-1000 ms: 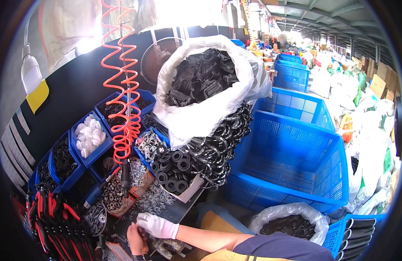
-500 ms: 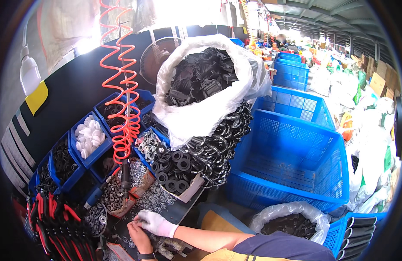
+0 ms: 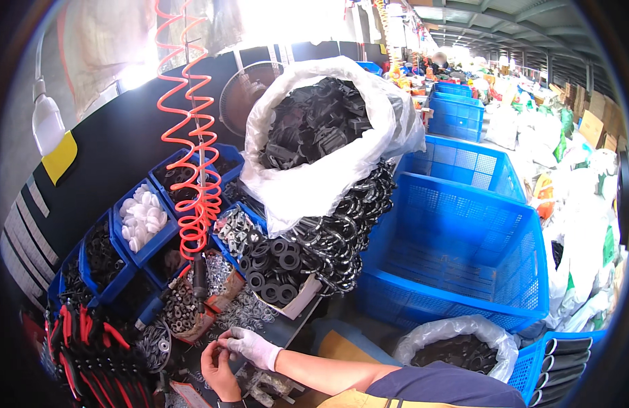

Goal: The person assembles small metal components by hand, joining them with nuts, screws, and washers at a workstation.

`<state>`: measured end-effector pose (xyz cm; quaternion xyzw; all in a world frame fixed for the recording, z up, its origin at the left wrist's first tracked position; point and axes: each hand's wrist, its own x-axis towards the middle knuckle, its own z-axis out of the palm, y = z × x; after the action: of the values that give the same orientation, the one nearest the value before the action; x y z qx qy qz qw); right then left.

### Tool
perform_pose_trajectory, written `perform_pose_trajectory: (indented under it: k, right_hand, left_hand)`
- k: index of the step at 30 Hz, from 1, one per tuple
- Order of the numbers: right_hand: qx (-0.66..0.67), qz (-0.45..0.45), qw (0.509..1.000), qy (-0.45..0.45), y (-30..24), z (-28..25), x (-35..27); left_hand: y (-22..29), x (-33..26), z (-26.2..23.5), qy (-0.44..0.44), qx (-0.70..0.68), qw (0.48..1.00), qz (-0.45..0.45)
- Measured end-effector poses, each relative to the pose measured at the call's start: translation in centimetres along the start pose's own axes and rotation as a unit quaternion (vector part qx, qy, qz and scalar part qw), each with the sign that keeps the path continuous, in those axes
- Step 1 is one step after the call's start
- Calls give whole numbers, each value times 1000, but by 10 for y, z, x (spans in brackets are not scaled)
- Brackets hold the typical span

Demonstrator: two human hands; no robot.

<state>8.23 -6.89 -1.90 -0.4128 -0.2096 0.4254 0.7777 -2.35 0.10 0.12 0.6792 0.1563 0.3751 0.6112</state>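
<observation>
At the bench's front edge my two hands meet, fingertips to fingertips. My bare left hand (image 3: 218, 367), with a dark band at its wrist, has its fingers bent into a pinch. My right hand (image 3: 253, 345), in a white glove, is closed too, thumb and fingers pressed together. Whatever lies between the fingers is too small to make out. Just beyond them are loose small metal clips or springs (image 3: 245, 309) spread on the bench and a box of metal nuts (image 3: 187, 318). Small clear-wrapped parts (image 3: 268, 386) lie beside my right wrist.
A pneumatic screwdriver (image 3: 199, 277) hangs on a red coiled hose (image 3: 192, 122) above the boxes. Red-and-black handled parts (image 3: 90, 353) stand at left. Black rings (image 3: 277, 268) and a sack of black parts (image 3: 321, 122) sit beyond; a blue crate (image 3: 457, 251) is at right.
Both hands have shifted slightly to the right. The left hand's fingers have turned and opened out a little from the gloved hand, while the fingertips stay together.
</observation>
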Motion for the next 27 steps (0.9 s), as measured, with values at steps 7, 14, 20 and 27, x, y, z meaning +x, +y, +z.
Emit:
perform_pose_trajectory:
  k: [7,14,20,27]
  right_hand:
    - [-279,-242,929,-10,-12,12,-16]
    - [-538,-558,610,-165,-16,8,-22]
    - [-466,-523,707,-92,-30,9,-24]
    - [-421,-176,887,66,-17,1,-10]
  left_hand:
    - [-5,9,-14,48,105,988,-99]
    - [-13,28,-27,-44,-10,972,-231]
    - [-3,50,-47,-184,-202,874,-402]
    - [-33,50,-29,22,356,934,8]
